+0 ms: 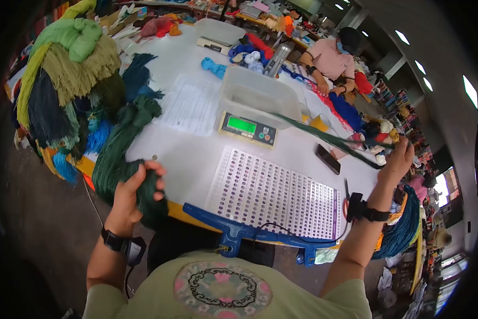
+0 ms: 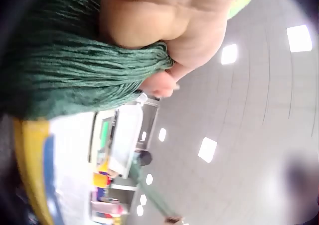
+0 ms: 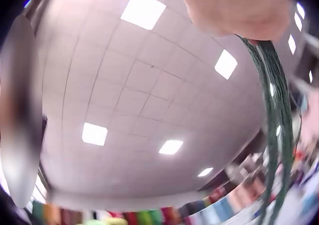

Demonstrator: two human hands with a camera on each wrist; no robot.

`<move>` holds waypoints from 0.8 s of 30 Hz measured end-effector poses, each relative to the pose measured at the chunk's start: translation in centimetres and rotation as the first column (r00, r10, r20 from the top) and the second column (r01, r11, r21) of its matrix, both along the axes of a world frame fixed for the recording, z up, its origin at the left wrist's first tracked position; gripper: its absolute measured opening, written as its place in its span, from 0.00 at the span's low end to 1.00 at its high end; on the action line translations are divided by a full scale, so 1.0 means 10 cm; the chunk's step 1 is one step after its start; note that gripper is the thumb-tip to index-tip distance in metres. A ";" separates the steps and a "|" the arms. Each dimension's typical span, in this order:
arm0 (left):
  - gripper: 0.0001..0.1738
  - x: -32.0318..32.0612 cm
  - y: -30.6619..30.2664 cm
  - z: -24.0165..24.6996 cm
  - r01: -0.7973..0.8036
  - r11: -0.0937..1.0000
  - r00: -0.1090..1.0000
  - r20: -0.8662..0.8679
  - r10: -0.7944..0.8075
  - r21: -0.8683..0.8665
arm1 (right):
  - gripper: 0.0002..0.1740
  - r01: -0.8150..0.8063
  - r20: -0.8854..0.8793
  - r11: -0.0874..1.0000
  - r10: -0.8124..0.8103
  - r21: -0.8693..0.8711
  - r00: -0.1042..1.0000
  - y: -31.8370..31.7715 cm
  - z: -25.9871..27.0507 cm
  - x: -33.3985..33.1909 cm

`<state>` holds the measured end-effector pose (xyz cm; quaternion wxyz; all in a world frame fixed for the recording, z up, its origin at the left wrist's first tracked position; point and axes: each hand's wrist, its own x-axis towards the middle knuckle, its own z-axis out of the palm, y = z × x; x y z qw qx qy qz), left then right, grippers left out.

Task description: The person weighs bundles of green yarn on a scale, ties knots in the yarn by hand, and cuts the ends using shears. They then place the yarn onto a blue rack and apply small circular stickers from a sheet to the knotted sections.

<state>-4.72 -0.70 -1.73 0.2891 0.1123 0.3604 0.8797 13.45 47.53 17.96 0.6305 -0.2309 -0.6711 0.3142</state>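
Thread (image 1: 119, 143), dark green and gathered in a thick hank, hangs in the left hand (image 1: 128, 196), whose fingers are curled round it, only partly closed, at the near left corner of the table (image 1: 183, 170). Well to the other side, the right hand (image 1: 399, 159) is raised, its fingers closed tight on a thinner bundle of green strands (image 1: 329, 139); the strands slope down from those fingers towards a clear plastic bin (image 1: 236, 98), and a second length dangles beneath them. That bin sits on a scale (image 1: 231, 123) with a lit green display, between the two sets of fingers and farther out. Nearer the body, also between them, lies a pale board (image 1: 273, 199) with rows of round holes, a blue bar (image 1: 207, 217) running along the table edge below it. Just in from the right fingers, a dark phone (image 1: 328, 159) rests flat. Beyond the left fingers rises a big heap of hanks (image 1: 82, 69), olive, lime and navy, and past the bin somebody in a pink shirt (image 1: 329, 57) bends over coloured thread at the far side.
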 end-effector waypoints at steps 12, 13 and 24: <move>0.21 0.26 0.75 0.37 0.423 0.639 0.876 -0.109 -0.470 0.642 | 0.13 -0.432 -0.071 -0.107 0.993 -0.895 -0.099 -2.40 -0.47 -0.66; 0.21 0.24 0.73 0.38 0.413 0.648 0.883 -0.107 -0.457 0.640 | 0.13 -0.430 -0.075 -0.117 0.991 -0.895 -0.114 -2.44 -0.51 -0.63; 0.47 0.35 0.78 0.49 0.241 0.967 0.945 -0.248 -0.214 0.086 | 0.12 -0.657 0.164 0.206 0.978 -0.725 0.126 -2.51 -0.95 -0.67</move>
